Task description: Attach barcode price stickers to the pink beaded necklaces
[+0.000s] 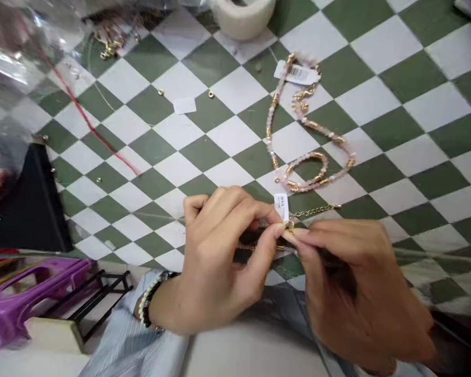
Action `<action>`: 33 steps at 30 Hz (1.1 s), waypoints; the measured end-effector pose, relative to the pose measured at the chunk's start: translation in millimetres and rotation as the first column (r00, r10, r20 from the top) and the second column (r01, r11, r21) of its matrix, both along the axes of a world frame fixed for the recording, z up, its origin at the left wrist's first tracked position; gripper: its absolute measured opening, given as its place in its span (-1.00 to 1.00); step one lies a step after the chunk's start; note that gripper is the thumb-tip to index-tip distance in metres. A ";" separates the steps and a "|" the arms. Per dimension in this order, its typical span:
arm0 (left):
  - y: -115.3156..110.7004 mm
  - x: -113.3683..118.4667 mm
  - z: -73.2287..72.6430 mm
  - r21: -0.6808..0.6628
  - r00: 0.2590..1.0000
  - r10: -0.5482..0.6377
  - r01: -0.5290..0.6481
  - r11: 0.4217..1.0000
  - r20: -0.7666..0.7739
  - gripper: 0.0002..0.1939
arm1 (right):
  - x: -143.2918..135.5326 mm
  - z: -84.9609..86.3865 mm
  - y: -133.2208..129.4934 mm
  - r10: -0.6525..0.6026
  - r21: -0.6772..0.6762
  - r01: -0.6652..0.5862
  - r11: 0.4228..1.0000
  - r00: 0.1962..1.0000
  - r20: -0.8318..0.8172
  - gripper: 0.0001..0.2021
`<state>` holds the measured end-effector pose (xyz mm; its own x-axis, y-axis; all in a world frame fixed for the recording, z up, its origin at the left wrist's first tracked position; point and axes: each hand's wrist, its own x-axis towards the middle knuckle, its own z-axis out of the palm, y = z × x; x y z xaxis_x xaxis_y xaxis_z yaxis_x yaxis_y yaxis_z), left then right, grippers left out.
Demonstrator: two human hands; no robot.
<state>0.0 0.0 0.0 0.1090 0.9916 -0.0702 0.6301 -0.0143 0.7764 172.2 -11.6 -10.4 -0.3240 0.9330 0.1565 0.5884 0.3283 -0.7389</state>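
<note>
My left hand (pixel 227 241) pinches the end of a beaded strand (pixel 255 247) between thumb and index finger. Opposite it, my right hand (pixel 349 272) grips the same end, its thumb and fingertip almost touching the left ones. A small gold ring (pixel 289 225) shows between the fingertips; finer parts there are hidden. From this spot a white printed tag (pixel 281 206) stands up, and a gold extender chain (pixel 316 211) trails off to the right. Just beyond my hands lies a pink and gold beaded necklace (pixel 314 125), looped on itself, with a barcode tag (pixel 296 73).
Green and white checks cover the table (pixel 223 133). On it are a roll of tape (pixel 243 18), a red cord (pixel 86 120), small gold beads (pixel 211 95), a paper scrap (pixel 184 105) and plastic bags (pixel 8 57). Below the left edge stands a purple plastic stool (pixel 51 283).
</note>
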 end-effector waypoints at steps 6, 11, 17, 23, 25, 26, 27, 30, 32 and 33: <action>1.2 0.1 -0.2 0.003 1.000 -0.005 0.005 1.000 -0.008 -0.89 | -5.6 -2.1 -0.5 -0.036 0.018 0.036 0.999 0.999 -0.020 -0.71; 0.8 0.8 -1.1 0.007 1.000 0.000 0.000 1.000 -0.007 -0.89 | -7.5 -2.2 -2.1 -0.055 0.047 0.055 0.997 0.998 -0.005 -0.72; 1.2 1.3 -1.7 0.018 1.000 0.004 -0.003 1.000 -0.010 -0.88 | -9.9 -1.3 -3.1 -0.083 0.026 0.083 0.996 0.997 -0.012 -0.70; -1.7 -0.5 -6.9 0.100 0.999 0.002 0.003 0.995 -0.050 -0.91 | -17.9 -2.0 -5.0 -0.146 0.060 0.146 0.987 0.989 -0.018 -0.70; -3.3 -3.2 -8.6 0.126 0.999 0.001 0.005 0.992 -0.047 -0.91 | -16.9 1.5 -7.0 -0.136 0.052 0.134 0.990 0.990 0.038 -0.73; -4.1 -5.3 -9.0 0.136 0.999 -0.006 0.012 0.991 -0.040 -0.88 | -14.9 4.5 -8.0 -0.133 0.043 0.130 0.991 0.988 0.084 -0.76; -5.0 -7.7 -9.1 0.146 0.999 -0.021 0.025 0.989 -0.031 -0.84 | -11.8 8.1 -8.6 -0.124 0.039 0.120 0.992 0.984 0.125 -0.78; -8.1 -16.0 -7.9 0.192 0.996 -0.074 0.081 0.978 -0.045 -0.79 | 1.6 18.3 -6.4 -0.114 0.047 0.107 0.993 0.974 0.197 -0.78; -10.6 -20.5 -7.0 0.234 0.983 -0.085 0.121 0.965 -0.160 -0.86 | 11.0 20.5 -0.6 -0.136 0.068 0.124 0.990 0.966 0.221 -0.77; -11.6 -21.9 -6.6 0.254 0.968 -0.068 0.130 0.958 -0.241 -0.87 | 14.9 19.5 3.4 -0.143 0.072 0.129 0.989 0.961 0.237 -0.78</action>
<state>-21.9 -11.6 -6.6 0.2197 0.9623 0.1602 0.7741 -0.2719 0.5717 187.1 -8.2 9.1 -0.2291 0.9630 0.1421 0.7884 0.2692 -0.5531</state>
